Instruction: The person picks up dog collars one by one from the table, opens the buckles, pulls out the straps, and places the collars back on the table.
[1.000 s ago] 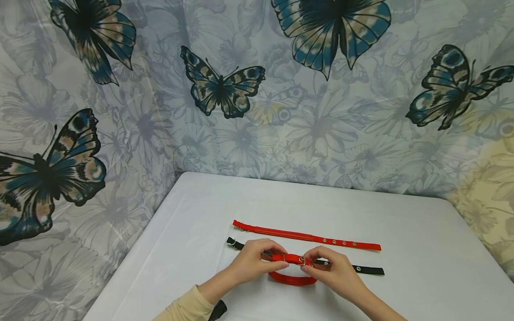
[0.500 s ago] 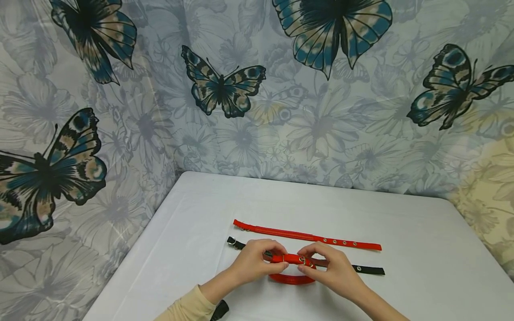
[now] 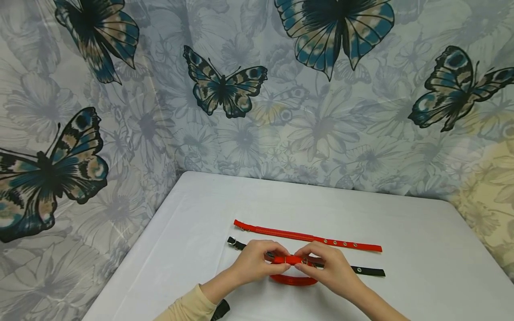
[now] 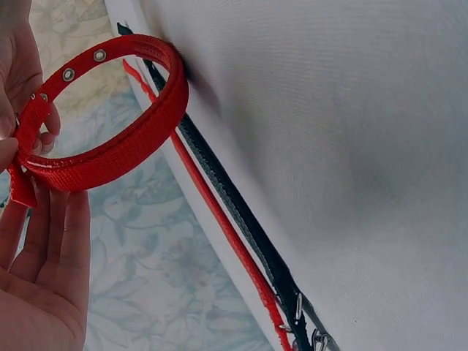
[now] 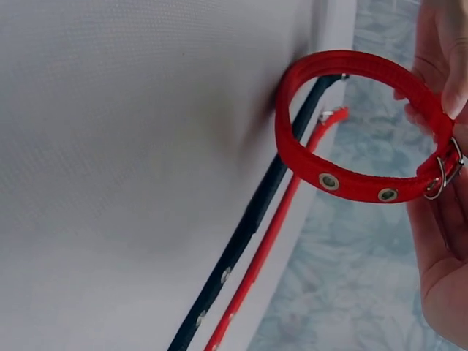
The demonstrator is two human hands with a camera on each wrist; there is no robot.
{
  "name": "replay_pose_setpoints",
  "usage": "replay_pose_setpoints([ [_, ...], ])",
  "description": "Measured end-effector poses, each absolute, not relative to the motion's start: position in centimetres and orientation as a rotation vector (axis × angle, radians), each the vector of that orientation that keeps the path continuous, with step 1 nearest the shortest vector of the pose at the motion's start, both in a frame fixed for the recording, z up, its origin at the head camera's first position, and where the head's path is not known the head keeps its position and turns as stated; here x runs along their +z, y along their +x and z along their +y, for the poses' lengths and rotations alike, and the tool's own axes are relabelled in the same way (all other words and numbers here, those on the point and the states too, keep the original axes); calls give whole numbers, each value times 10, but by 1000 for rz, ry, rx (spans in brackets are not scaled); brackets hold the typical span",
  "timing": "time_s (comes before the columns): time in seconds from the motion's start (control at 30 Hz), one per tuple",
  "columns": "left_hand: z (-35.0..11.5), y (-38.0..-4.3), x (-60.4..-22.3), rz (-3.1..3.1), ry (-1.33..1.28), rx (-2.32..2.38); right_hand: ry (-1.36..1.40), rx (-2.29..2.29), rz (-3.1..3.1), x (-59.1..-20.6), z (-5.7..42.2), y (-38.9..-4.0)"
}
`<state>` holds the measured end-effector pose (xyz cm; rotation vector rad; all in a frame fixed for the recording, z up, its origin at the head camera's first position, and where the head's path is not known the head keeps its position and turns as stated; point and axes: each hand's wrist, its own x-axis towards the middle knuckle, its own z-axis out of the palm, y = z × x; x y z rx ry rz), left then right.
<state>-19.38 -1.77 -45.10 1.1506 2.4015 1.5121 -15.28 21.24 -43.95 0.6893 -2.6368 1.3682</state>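
Observation:
A red collar with metal eyelets is bent into a ring above the white table, its strap run through a metal buckle. My left hand pinches the strap on the left between thumb and fingers. On the other side, my right hand pinches the strap close to the buckle, its fingertips almost meeting the left ones. The free strap end sticks out past the fingers in the left wrist view. Behind the hands lies a black collar, its middle partly hidden by them.
Another red collar lies stretched out farther back on the white table. A black object shows beside the left sleeve at the front. Butterfly-printed fabric hangs behind and to the left of the table.
My right fingertips have shifted left, past the buckle and closer to the left hand's fingertips. The left hand keeps its grip nearly in place. The collars on the table stay put.

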Motion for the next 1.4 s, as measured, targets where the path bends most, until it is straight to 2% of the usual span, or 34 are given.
replay_pose_setpoints([
  [0.67, -16, -194, -456, 2342, 1033, 1633, 512, 1489, -2581, -448, 207, -148],
  [1.17, -14, -196, -458, 2321, 985, 1681, 498, 1705, -2496, -454, 209, -148],
  [1.4, -13, -194, -455, 2336, 987, 1675, 590, 1573, -2528, -445, 212, -152],
])
